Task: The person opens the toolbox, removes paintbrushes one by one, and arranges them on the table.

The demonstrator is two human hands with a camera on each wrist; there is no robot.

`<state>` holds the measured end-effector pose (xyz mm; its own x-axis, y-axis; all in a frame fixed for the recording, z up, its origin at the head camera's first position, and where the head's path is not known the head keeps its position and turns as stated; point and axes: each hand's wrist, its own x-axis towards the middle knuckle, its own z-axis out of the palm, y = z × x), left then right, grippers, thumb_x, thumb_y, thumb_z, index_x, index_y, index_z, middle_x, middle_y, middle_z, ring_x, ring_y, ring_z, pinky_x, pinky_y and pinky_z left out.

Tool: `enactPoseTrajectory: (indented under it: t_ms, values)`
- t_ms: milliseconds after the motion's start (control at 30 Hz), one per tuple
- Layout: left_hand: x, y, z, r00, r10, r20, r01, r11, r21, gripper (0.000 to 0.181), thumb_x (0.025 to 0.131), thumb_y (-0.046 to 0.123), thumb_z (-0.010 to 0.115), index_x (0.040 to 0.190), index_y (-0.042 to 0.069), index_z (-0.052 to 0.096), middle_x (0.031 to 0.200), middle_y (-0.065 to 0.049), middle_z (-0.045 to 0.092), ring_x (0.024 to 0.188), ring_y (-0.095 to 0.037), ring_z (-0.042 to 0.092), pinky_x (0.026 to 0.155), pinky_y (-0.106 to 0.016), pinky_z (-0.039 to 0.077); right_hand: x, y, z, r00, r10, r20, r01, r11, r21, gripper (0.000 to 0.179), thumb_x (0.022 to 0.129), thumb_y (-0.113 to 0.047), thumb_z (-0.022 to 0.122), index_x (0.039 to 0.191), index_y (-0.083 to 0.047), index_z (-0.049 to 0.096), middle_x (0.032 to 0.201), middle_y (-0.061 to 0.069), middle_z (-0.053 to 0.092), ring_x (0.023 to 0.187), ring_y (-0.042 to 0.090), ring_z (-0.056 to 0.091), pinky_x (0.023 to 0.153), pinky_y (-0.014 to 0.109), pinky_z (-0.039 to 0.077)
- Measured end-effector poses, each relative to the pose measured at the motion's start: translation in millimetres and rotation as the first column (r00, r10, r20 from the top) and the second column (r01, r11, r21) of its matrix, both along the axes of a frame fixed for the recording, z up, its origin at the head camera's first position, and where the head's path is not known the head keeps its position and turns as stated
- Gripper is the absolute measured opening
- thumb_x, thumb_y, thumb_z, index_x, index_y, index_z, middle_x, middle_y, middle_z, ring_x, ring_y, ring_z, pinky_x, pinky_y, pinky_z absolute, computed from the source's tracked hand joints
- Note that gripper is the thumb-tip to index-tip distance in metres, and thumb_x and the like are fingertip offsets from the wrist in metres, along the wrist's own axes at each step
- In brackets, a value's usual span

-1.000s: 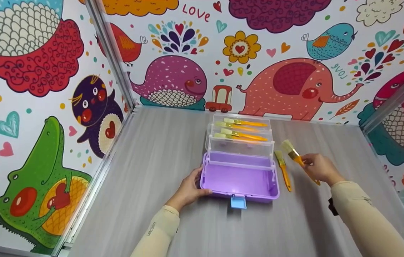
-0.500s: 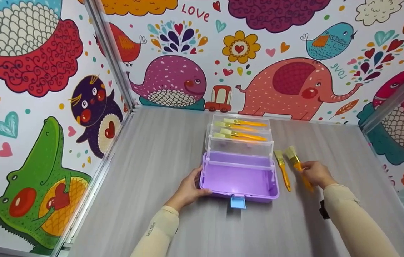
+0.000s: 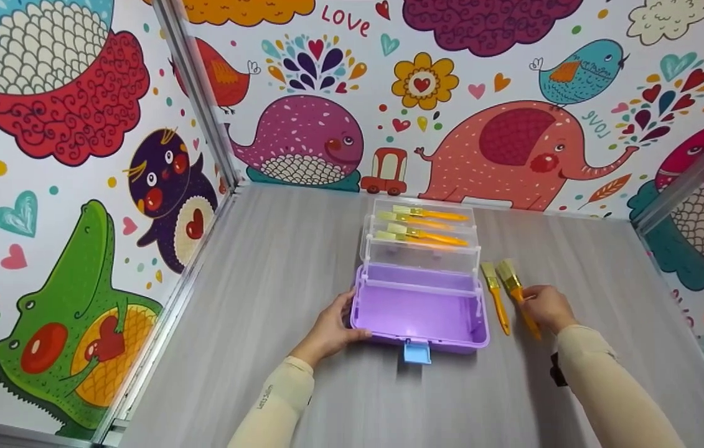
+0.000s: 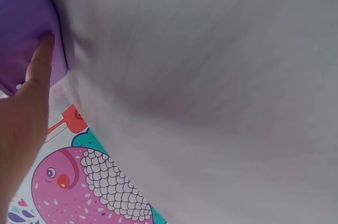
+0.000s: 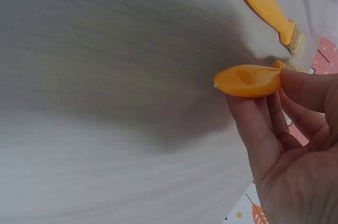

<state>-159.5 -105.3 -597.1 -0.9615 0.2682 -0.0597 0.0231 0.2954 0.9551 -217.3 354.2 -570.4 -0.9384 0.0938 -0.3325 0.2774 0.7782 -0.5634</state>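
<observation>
An open purple storage box (image 3: 417,314) with a blue latch (image 3: 417,353) stands on the table. My left hand (image 3: 331,333) holds its front left corner, thumb at the front rim and fingers along the side wall. In the left wrist view, a finger (image 4: 41,63) presses the purple wall. To the right of the box, my right hand (image 3: 548,306) pinches the orange handle of a wide paintbrush (image 3: 513,287), bristles pointing away. The handle end (image 5: 248,81) sticks out past the fingers in the right wrist view. A narrower paintbrush (image 3: 496,302) lies between it and the box.
Clear stepped trays (image 3: 420,256) rise behind the box's purple base. Several orange-handled paintbrushes (image 3: 429,236) lie across the upper ones. A cartoon-printed wall (image 3: 302,143) stands behind the grey table (image 3: 264,249), with another printed wall (image 3: 90,186) along the left.
My right hand has brought the wide paintbrush down and left, beside the narrower one and more nearly parallel to it. The left hand and box have stayed in place.
</observation>
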Motion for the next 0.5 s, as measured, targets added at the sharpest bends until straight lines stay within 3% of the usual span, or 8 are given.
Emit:
enactPoseTrajectory:
  t_ms: [500]
  values:
    - [-0.4, -0.8, 0.2, 1.0, 0.001, 0.014, -0.001, 1.0, -0.023, 0.099, 0.074, 0.015, 0.089, 0.155, 0.007, 0.032, 0.149, -0.021, 0.044, 0.135, -0.038, 0.044, 0.112, -0.049, 0.035, -0.6, -6.2, -2.0, 0.999, -0.043, 0.024, 0.044, 0.999, -0.007, 0.044, 0.087, -0.004, 0.056, 0.127, 0.013, 0.057, 0.118, 0.029, 0.059, 0.09, 0.032, 0.057, 0.067, 0.033, 0.054]
